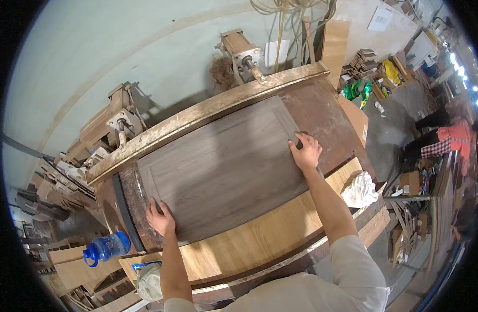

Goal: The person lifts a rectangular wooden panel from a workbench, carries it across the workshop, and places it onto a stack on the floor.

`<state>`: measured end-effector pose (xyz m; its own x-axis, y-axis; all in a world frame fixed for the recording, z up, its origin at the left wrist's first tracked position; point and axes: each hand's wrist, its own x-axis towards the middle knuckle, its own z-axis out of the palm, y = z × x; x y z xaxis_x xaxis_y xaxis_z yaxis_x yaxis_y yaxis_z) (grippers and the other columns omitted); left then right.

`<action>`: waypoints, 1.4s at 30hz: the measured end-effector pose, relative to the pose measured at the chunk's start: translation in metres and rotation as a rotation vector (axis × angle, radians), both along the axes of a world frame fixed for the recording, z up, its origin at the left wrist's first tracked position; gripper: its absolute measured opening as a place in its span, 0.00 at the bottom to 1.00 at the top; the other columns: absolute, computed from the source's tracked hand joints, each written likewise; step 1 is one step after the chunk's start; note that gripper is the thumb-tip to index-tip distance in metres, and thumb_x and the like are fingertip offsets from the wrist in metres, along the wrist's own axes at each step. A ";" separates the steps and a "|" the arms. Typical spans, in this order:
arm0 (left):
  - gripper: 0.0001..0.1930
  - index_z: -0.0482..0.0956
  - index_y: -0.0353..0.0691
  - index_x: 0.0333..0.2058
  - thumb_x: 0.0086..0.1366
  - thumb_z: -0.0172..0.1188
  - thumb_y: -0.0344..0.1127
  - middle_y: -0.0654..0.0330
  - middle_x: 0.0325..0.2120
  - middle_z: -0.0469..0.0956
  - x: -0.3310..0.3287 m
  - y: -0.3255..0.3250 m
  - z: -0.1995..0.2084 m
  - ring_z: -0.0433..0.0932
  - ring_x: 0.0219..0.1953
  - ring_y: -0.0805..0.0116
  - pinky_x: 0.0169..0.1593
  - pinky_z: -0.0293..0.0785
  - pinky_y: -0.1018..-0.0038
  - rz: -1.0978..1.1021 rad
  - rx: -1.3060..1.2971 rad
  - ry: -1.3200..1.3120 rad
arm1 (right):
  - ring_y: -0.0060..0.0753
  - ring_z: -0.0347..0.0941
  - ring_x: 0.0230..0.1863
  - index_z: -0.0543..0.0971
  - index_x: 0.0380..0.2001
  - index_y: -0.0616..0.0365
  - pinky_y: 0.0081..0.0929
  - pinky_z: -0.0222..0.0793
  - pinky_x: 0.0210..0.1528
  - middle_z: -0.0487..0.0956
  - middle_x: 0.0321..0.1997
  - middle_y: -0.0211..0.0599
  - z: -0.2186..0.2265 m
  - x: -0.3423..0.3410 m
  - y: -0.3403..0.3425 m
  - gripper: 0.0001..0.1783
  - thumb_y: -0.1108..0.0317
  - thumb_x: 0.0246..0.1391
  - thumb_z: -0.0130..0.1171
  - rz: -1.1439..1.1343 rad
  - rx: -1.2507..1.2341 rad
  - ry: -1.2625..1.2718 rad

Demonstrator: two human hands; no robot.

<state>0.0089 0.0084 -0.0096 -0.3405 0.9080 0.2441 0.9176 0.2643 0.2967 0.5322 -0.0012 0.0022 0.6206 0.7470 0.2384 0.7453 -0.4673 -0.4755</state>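
A grey-brown wood-grain panel [223, 161], like a cabinet door with framed ends, lies flat on a rust-brown metal worktable [322, 114]. At the panel's left end, near its front corner, my left hand [161, 217] grips the edge with its thumb on the panel side. My right hand [305, 151] holds the opposite end, thumb and fingers bent around the edge. The undersides of the fingers are partly hidden. Along the panel's far side runs a long pale bar [208, 117], joined to two pneumatic cylinders [122, 117].
Light wood boards [254, 234] line the table's near side. A black strip [127, 213] and a blue water bottle [108, 248] are at left. White cloth bundles [359, 190] rest at both near corners. A person in red [455, 138] is at far right, beside shelves.
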 end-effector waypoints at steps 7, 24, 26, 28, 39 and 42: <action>0.24 0.71 0.49 0.59 0.67 0.52 0.48 0.49 0.56 0.70 0.001 0.000 0.001 0.66 0.58 0.48 0.62 0.58 0.55 -0.041 0.019 -0.004 | 0.37 0.66 0.59 0.79 0.49 0.41 0.47 0.48 0.67 0.75 0.54 0.32 0.000 0.001 0.000 0.23 0.50 0.49 0.65 -0.017 -0.098 -0.017; 0.24 0.72 0.48 0.58 0.66 0.54 0.48 0.50 0.56 0.70 0.004 0.000 0.006 0.66 0.58 0.48 0.62 0.59 0.55 0.016 -0.007 -0.029 | 0.37 0.63 0.62 0.77 0.51 0.40 0.47 0.47 0.68 0.73 0.57 0.31 0.002 -0.001 0.003 0.24 0.52 0.50 0.64 0.031 -0.037 -0.006; 0.24 0.72 0.48 0.58 0.66 0.54 0.48 0.50 0.55 0.70 0.003 0.001 0.005 0.66 0.58 0.48 0.61 0.59 0.55 -0.018 0.014 -0.031 | 0.38 0.63 0.62 0.77 0.51 0.39 0.47 0.48 0.67 0.73 0.57 0.31 0.002 -0.002 0.004 0.24 0.52 0.49 0.64 0.033 -0.043 0.004; 0.24 0.72 0.48 0.58 0.66 0.54 0.48 0.50 0.55 0.70 0.003 0.002 0.004 0.66 0.58 0.48 0.61 0.59 0.55 -0.022 0.012 -0.027 | 0.39 0.62 0.62 0.76 0.52 0.39 0.47 0.48 0.67 0.72 0.58 0.30 0.002 -0.002 0.004 0.24 0.53 0.50 0.64 -0.006 -0.122 0.046; 0.31 0.72 0.37 0.56 0.58 0.62 0.49 0.45 0.52 0.74 -0.024 0.046 0.013 0.71 0.56 0.49 0.61 0.64 0.61 0.134 -0.323 -0.554 | 0.49 0.64 0.63 0.74 0.57 0.43 0.44 0.56 0.65 0.71 0.62 0.40 -0.002 0.014 0.036 0.31 0.54 0.47 0.65 0.118 -0.141 0.154; 0.40 0.66 0.28 0.59 0.58 0.59 0.56 0.41 0.59 0.68 -0.031 0.065 0.021 0.66 0.62 0.49 0.64 0.60 0.64 0.270 -0.389 -0.746 | 0.53 0.67 0.61 0.71 0.59 0.51 0.42 0.60 0.63 0.73 0.59 0.49 -0.003 0.021 0.050 0.33 0.56 0.49 0.64 0.130 -0.051 0.349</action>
